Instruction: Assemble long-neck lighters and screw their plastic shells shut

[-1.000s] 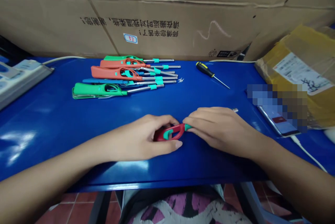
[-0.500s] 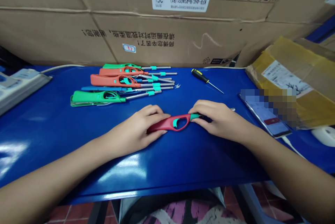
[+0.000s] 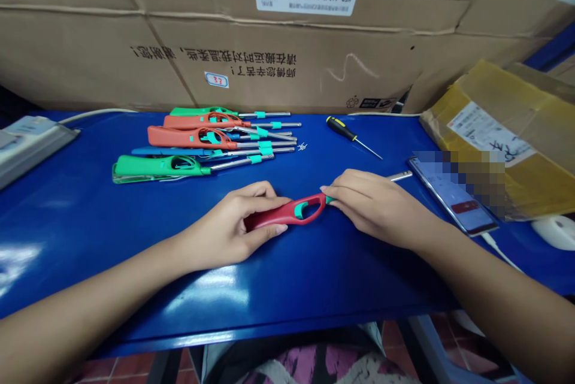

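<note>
A red long-nosed lighter (image 3: 285,214) with a teal trigger lies crosswise between my hands, just over the blue table. Its handle end is gripped by my left hand (image 3: 245,222), thumb below and fingers above. My right hand (image 3: 371,204) is closed around the green collar and the nozzle, so most of the nozzle is hidden under the palm. A metal tip (image 3: 401,176) pokes out beyond the right hand. Farther back on the left, several more lighters (image 3: 193,137) in green, orange and blue lie in a pile, their nozzles pointing right.
A black and yellow screwdriver (image 3: 341,127) lies near the large cardboard box (image 3: 251,42) at the back. On the right are a phone (image 3: 453,195), a taped carton (image 3: 539,132) and a white rounded device (image 3: 554,232). A power strip (image 3: 31,144) sits at far left; small white bits (image 3: 302,147) lie beside the nozzles.
My right hand's fingers have shifted over the collar, covering more of it, and more of the metal tip shows past the hand. My left hand keeps its hold. The view has moved slightly.
</note>
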{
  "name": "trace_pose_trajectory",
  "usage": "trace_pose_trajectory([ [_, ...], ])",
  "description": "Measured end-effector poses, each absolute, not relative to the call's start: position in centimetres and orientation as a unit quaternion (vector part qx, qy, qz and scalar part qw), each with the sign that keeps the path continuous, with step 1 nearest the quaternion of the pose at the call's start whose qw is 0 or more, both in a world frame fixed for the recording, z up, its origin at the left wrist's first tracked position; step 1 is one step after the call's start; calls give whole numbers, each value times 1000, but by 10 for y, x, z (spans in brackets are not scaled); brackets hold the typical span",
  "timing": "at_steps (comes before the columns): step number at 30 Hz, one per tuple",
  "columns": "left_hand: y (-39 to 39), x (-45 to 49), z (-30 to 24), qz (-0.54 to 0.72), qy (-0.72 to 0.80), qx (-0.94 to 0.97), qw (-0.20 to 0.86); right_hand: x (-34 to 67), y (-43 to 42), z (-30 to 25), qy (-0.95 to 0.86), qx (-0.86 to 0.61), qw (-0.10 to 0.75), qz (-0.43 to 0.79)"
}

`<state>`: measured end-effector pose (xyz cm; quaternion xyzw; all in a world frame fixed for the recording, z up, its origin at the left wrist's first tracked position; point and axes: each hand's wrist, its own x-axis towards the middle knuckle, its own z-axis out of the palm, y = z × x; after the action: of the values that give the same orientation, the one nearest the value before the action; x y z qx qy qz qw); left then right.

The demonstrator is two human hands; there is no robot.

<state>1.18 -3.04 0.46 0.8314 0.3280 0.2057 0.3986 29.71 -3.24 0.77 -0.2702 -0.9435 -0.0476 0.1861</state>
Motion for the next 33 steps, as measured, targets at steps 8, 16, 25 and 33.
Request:
trace_pose_trajectory([
  [8, -26, 15, -12, 243, 309, 874, 287, 295, -31, 11, -922, -363, 124, 52],
  [16, -21, 11, -10, 268, 347, 847, 300, 298, -28, 15, -922, -367, 110, 61],
  [25, -14, 1, -1, 220, 333, 880, 259, 311, -24, 20, -908, -398, 93, 86],
  [33, -9, -1, -2, 223, 332, 881, 254, 326, -14, 24, -900, -418, 82, 90],
])
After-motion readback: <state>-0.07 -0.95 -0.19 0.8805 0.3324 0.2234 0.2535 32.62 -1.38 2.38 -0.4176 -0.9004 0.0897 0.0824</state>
